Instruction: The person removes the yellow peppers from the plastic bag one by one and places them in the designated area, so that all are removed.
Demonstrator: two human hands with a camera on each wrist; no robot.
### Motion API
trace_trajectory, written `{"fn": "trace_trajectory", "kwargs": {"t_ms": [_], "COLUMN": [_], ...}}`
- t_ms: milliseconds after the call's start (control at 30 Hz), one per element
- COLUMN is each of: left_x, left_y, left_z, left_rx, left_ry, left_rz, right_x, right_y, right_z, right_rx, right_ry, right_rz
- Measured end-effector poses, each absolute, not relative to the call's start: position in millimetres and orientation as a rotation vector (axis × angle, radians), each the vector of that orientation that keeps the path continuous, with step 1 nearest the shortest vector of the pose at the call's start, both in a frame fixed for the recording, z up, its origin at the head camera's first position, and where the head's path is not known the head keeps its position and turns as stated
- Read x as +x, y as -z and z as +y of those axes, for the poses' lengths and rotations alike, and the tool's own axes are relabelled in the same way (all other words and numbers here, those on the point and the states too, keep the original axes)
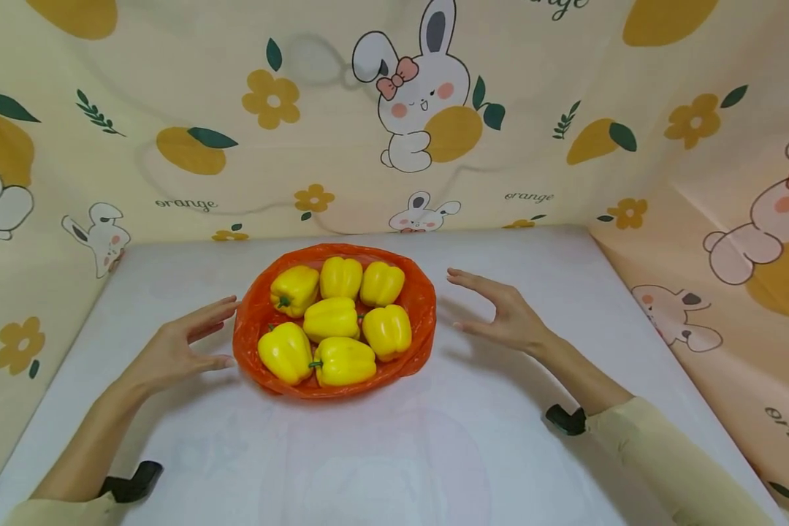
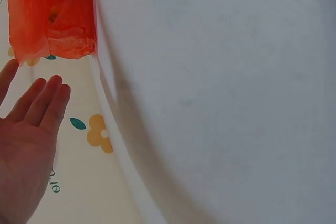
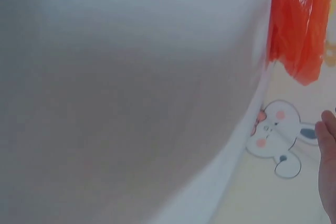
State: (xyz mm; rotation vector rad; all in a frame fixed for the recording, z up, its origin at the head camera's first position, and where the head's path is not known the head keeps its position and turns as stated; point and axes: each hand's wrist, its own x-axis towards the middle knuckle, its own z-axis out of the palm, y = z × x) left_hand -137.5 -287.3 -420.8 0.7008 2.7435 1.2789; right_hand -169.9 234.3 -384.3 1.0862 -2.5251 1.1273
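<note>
Sleeves (image 1: 671, 460) partly cropped, fingers (image 1: 476, 282) flanking orange bag (image 1: 424, 307), yellow peppers (image 1: 332, 319) (undersides hidden)

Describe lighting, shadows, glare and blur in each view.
Head: bright, fairly clear, small highlights on the yellow peppers, soft shadow beside the right forearm; left wrist: dimmer, soft detail, grey shadow along the white tabletop; right wrist: hazy, broad shadow over the tabletop, glints on the red plastic.
</note>
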Motion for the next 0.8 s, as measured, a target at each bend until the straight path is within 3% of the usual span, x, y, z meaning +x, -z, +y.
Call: {"fn": "trace_trajectory", "kwargs": {"t_ms": [667, 800], "left_x": [-143, -145], "left_y": [416, 415], "left_z": [-269, -268], "left_rx": [0.551, 0.53], "left_ry": [-1.207, -1.176], "left_rz": [2.605, 2.599], "right_x": [-169, -176], "right_y": [378, 391], "right_z": [183, 178], "right_rx": [1.317, 1.315], "right_ry": [-1.37, -1.402], "right_rz": [-2.531, -2.564]}}
